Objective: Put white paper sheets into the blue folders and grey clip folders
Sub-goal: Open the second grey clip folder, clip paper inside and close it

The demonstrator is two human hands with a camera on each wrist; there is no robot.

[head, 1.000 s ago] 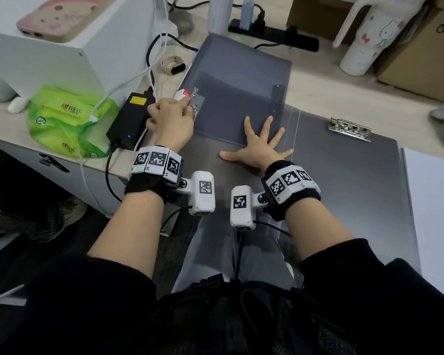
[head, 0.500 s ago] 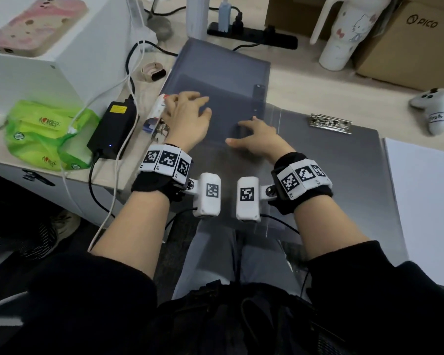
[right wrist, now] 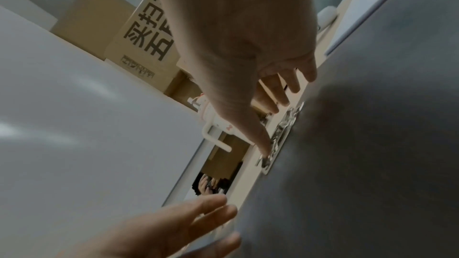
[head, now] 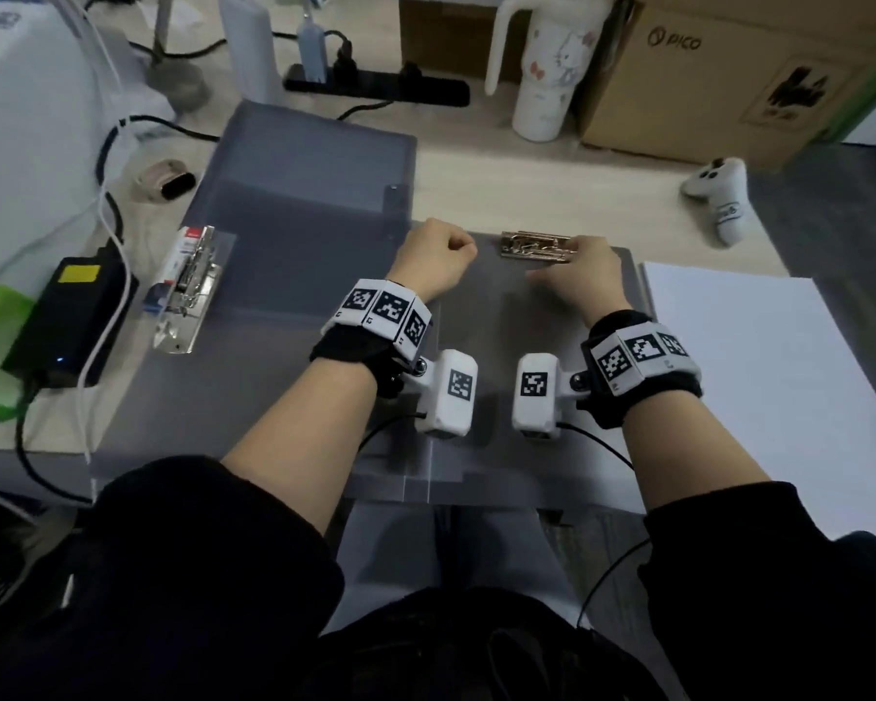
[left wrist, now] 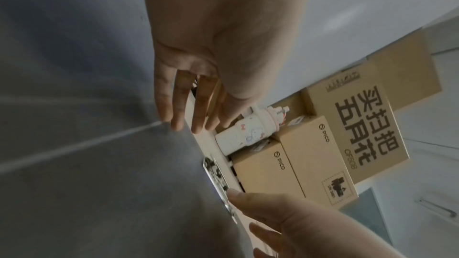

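Note:
A grey clip folder lies flat in front of me, its metal clip at the far edge. My left hand is bent down at that far edge left of the clip; in the left wrist view its fingertips touch the folder and hold nothing. My right hand grips the clip's right end. The right wrist view shows the thumb tip on the clip and the fingers over its far side. A stack of white paper lies right of the folder.
A second grey folder lies at the back left with a clip on its left edge. Around them are a black power adapter, a power strip, a white tumbler, a cardboard box and a white controller.
Both hands have left the back-left folder and moved right to the near folder's far edge. The right hand has taken hold of the metal clip.

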